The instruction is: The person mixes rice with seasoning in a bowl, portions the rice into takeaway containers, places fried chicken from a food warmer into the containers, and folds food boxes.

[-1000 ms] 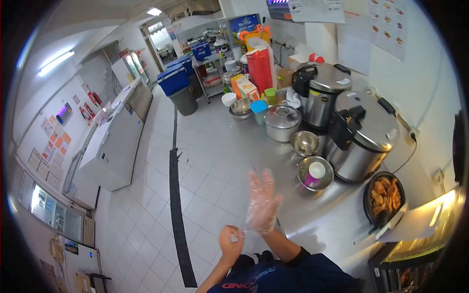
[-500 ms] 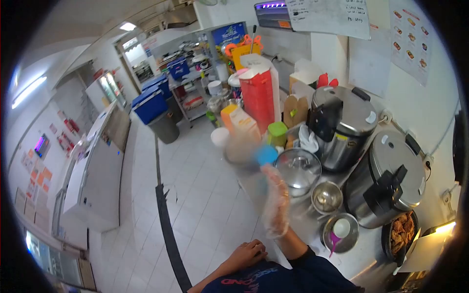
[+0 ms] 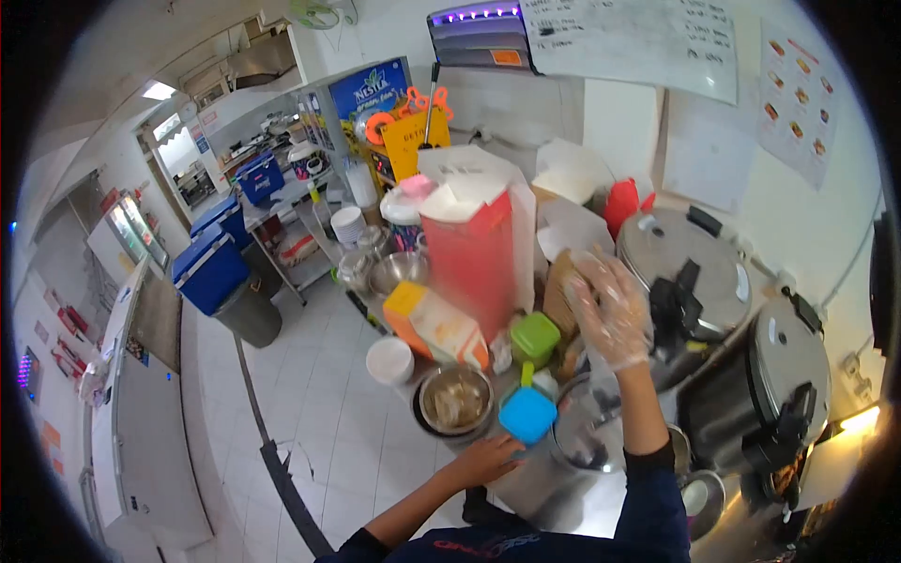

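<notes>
My right hand, in a clear plastic glove, reaches over a brown paper item beside the red box. Its fingers are bent over that item, and whether they grip it is hidden. Bare, my left hand rests at the counter's edge just below the blue-lidded container, fingers extended. A green-lidded container stands between the red box and my right hand. Left of the blue lid is a steel bowl with something pale in it.
Two large steel cookers stand at the right by the wall. A lidded pot sits in front of them. An orange and white carton and a white bowl are at the counter's left edge. Blue coolers stand beyond.
The view has moved toward the far end of the counter. My gloved right hand has moved forward to the brown paper item. My left hand has moved to the counter edge by the blue lid.
</notes>
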Demonstrator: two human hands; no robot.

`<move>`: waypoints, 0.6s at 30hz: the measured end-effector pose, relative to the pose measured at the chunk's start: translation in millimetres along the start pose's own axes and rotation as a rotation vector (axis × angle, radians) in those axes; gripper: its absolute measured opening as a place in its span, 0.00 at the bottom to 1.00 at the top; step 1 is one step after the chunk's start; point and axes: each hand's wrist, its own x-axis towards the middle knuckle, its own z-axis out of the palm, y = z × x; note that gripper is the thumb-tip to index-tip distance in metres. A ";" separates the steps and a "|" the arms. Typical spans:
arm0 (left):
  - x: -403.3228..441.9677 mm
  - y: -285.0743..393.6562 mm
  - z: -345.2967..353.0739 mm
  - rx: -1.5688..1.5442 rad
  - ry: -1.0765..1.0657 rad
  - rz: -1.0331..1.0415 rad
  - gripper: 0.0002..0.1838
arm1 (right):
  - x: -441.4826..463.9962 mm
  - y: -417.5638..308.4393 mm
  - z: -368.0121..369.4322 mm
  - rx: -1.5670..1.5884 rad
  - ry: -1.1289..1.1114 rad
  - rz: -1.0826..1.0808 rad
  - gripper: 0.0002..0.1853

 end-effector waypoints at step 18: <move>190.1 -272.3 -420.5 -0.252 0.898 0.097 0.08 | 165.6 -3.8 267.5 -0.981 -0.679 -0.306 0.26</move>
